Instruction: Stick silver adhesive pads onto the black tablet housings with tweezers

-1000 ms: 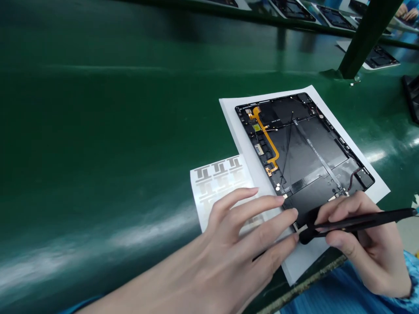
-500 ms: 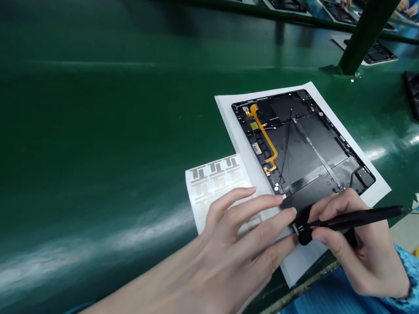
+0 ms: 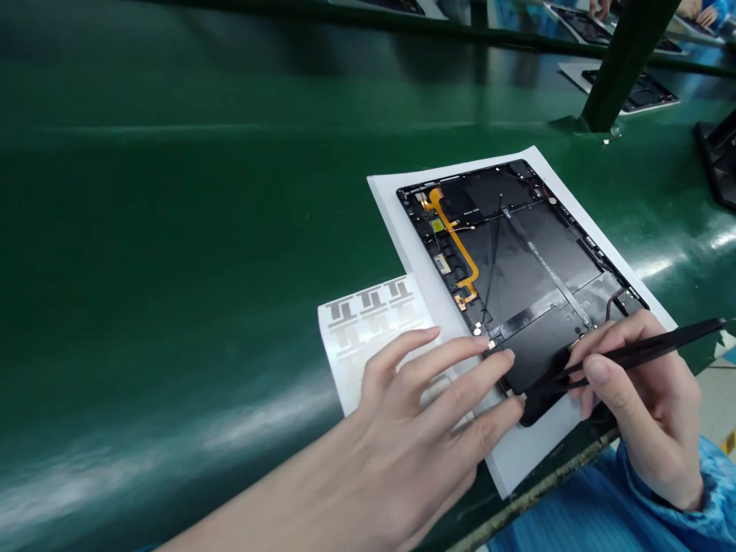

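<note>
The open tablet housing (image 3: 506,284) lies on a white sheet (image 3: 534,452) on the green worktop (image 3: 172,230). The left hand (image 3: 431,406), open, steadies its lower edge; the right hand (image 3: 644,406) grips black tweezers (image 3: 649,345) firmly. Tips should stay shallow, clear of the nearby wire (image 3: 612,303).

Bright, even light falls from overhead, and the glossy green bench (image 3: 172,230) throws it back as a long pale glare (image 3: 189,452) at lower left and smaller streaks (image 3: 655,264) at right. Shadows are soft, darkest under the right hand (image 3: 644,406) and the tweezers (image 3: 649,349). The wide lens bows the bench's far edge (image 3: 402,23) and stretches the left forearm (image 3: 287,498). Focus is fair throughout, with mild softness on the distant tablets (image 3: 629,92).
</note>
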Motion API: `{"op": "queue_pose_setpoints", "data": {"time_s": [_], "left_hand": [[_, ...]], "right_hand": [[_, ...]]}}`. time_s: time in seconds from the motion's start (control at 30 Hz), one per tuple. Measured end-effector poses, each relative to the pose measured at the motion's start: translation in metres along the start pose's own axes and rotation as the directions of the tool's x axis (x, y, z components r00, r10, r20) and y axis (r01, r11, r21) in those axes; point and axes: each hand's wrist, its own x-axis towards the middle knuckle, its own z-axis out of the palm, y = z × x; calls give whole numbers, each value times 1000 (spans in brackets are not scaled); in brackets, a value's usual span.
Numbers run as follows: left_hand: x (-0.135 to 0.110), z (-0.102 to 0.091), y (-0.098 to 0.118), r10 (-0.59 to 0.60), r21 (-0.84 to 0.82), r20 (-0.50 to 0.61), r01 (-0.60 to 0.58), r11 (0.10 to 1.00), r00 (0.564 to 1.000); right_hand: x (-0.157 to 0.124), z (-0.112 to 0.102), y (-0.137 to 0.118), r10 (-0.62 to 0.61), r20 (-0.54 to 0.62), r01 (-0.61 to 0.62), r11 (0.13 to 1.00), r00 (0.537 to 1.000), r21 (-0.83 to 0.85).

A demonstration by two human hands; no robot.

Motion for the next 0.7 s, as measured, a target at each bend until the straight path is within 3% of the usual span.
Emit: {"op": "queue_pose_setpoints", "data": {"time_s": [0.17,0.4,0.47,0.57,0.6,0.63,0.7], "left_hand": [[-3,0,0,3,49,-27,-2,999,1000],[6,3,0,53,75,-30,-51,996,998],[19,-2,-16,44,103,-59,-38,994,997],[48,-12,-67,-62,175,-114,82,981,991],[59,-14,-88,-205,198,-42,209,958,978],[69,-16,-109,-358,218,-11,351,911,934],[86,-20,-148,-643,213,84,616,758,762]], "right_hand": [[0,2,1,29,-9,-28,998,1000,54],[-4,5,8,94,-127,-47,942,987,332],[-3,6,10,103,-155,-37,924,983,381],[-2,6,12,98,-245,17,904,965,427],[-3,8,12,94,-279,39,899,956,437],[-3,9,13,100,-309,52,892,946,448],[-5,15,13,159,-350,37,870,923,491]]}}
